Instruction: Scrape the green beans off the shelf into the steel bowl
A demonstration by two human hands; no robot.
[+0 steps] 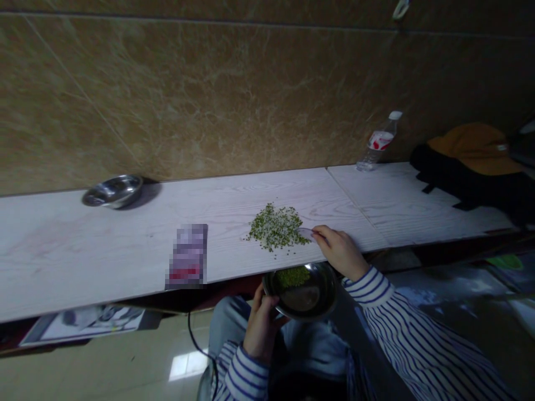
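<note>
My left hand [263, 320] grips the rim of a metal bowl [326, 301] just below the front edge of the table. Green beans [293, 276], small like mung beans, lie against the bowl's table-side wall. On the tabletop, a loose pile of green beans mixed with white grains like rice [276, 225] spreads out beyond the bowl. My right hand [339, 248] pinches the handle of a thin spoon [306, 230] at the pile's right side. The spoon's head is hard to make out among the beans.
A second metal bowl [115, 192] stands by the wall at left. A blurred-out flat object [188, 256] lies near the front edge. A plastic water bottle [379, 142] stands at the back right, beside an orange-brown cap [474, 147] on a black bag [443, 172]. A cable [193, 334] hangs below.
</note>
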